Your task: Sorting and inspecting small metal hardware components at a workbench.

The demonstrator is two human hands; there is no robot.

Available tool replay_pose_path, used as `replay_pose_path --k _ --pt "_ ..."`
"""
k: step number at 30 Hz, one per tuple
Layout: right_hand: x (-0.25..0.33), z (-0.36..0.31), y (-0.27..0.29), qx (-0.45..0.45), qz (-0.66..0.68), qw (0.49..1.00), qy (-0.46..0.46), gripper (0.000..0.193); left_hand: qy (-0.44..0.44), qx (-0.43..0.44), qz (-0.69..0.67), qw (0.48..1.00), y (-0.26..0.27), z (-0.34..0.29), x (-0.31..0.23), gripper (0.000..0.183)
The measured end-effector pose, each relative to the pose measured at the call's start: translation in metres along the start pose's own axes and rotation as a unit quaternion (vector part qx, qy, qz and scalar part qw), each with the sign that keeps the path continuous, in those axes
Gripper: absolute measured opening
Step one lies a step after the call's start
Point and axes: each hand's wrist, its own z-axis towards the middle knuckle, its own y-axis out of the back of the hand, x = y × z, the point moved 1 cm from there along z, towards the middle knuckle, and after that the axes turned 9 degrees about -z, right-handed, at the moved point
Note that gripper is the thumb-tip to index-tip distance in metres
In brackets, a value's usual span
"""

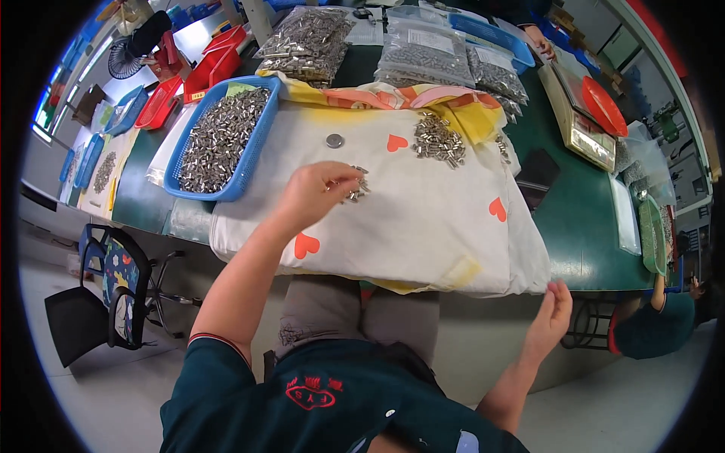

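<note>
My left hand (pixel 317 192) reaches over a small heap of metal sleeves (pixel 362 189) on the white cloth (pixel 423 219). Its fingers are bent and drawn together on some of these sleeves, partly hiding them. My right hand (pixel 550 317) is raised beyond the cloth's near right corner, its fingers loosely curled and nothing visible in them. Farther up the cloth lie a round grey disc (pixel 334 140) and a larger pile of shiny short metal sleeves (pixel 439 141). To the left, a blue plastic basket (pixel 265 113) is filled with similar pieces.
Bags of metal parts (pixel 306 45) and more clear bags (pixel 423 53) line the far side. On the right are a dark phone-like slab (pixel 538 174), a scale (pixel 585 128) with a red tray (pixel 604 106), and a green basket (pixel 651 234). Another person's hand (pixel 540 41) shows beyond.
</note>
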Motion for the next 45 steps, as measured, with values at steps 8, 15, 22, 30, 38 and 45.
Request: replay_pose_path --k 8,15,22,30,38,45 --pt "0.081 0.049 -0.215 0.178 -0.175 0.905 0.345 0.013 -0.115 0.029 0.278 0.953 0.023 0.087 0.059 0.017" --pt "0.074 0.058 -0.261 0.19 -0.288 0.848 0.402 0.005 -0.069 0.04 0.279 0.957 0.029 0.087 0.064 0.016" --pt "0.101 0.053 -0.25 0.227 -0.35 0.819 0.395 0.004 -0.072 -0.045 0.145 0.986 0.031 0.086 0.069 0.015" --pt "0.26 -0.032 -0.104 0.182 0.061 0.819 0.541 0.031 -0.014 -0.081 -0.016 0.997 0.031 0.074 0.054 0.019" --pt "0.256 -0.01 -0.131 0.181 0.069 0.785 0.588 0.024 0.072 0.015 -0.383 0.921 0.004 0.083 0.057 0.026" --pt "0.175 0.028 -0.232 0.347 0.203 0.897 0.183 0.011 0.089 0.075 -0.513 0.85 0.01 0.082 0.085 0.027"
